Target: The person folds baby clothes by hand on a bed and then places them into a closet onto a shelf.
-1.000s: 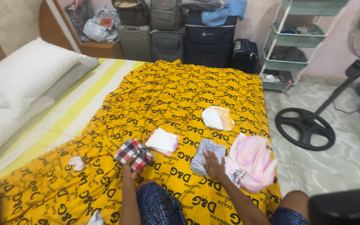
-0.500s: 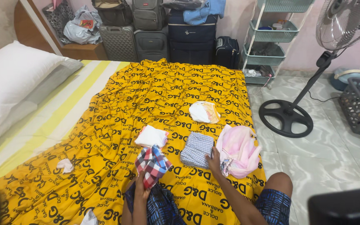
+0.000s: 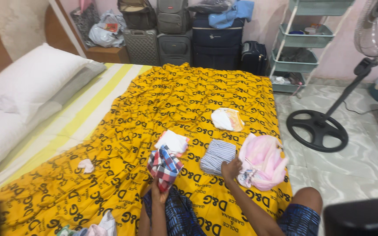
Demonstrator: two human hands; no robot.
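Fingers (image 3: 157, 189) around checked cloth (image 3: 165, 164), beside folded white cloth (image 3: 172, 141).

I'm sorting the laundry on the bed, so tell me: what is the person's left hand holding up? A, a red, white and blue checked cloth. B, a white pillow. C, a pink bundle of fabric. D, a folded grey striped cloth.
A: the left hand grips the red, white and blue checked cloth from below, lifted above the yellow printed bedspread, while the right hand rests at the edge of the folded grey striped cloth.
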